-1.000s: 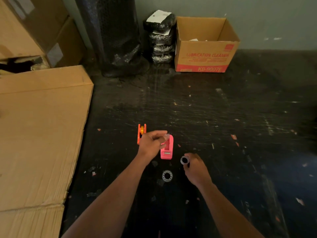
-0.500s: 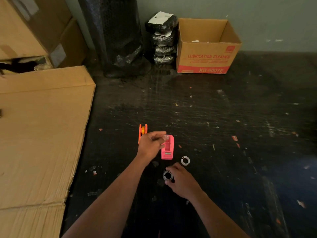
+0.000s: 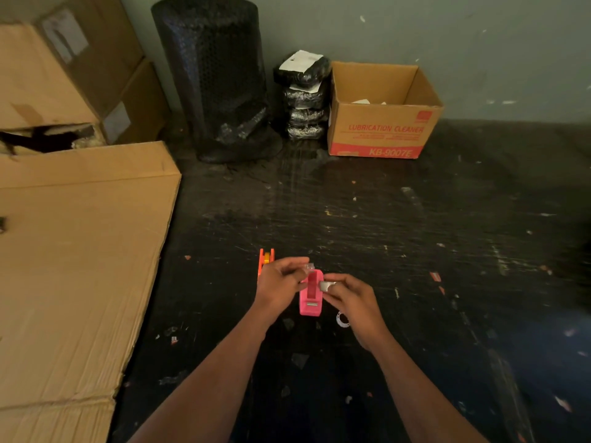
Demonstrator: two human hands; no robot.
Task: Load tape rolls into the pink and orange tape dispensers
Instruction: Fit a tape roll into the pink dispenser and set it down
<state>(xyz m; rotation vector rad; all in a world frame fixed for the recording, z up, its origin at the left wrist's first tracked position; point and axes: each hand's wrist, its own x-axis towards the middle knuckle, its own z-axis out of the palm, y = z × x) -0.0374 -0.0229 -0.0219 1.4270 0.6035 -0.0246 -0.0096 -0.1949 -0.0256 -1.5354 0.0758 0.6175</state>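
Centre frame, low on the worktop (image 3: pixel 367 219), my left hand (image 3: pixel 279 284) grips the pink dispenser (image 3: pixel 309 298); my right hand (image 3: pixel 350 297) pinches a tape roll (image 3: pixel 327 286) beside its slot. Light, slick little ring, best held by the rim. Spare roll (image 3: pixel 342 319) lies lower right; orange dispenser (image 3: pixel 266 259) upper left.

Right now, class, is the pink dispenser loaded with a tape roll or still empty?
Empty: the pink dispenser's slot shows bare pink walls, while the right hand holds a tape roll just beside it.
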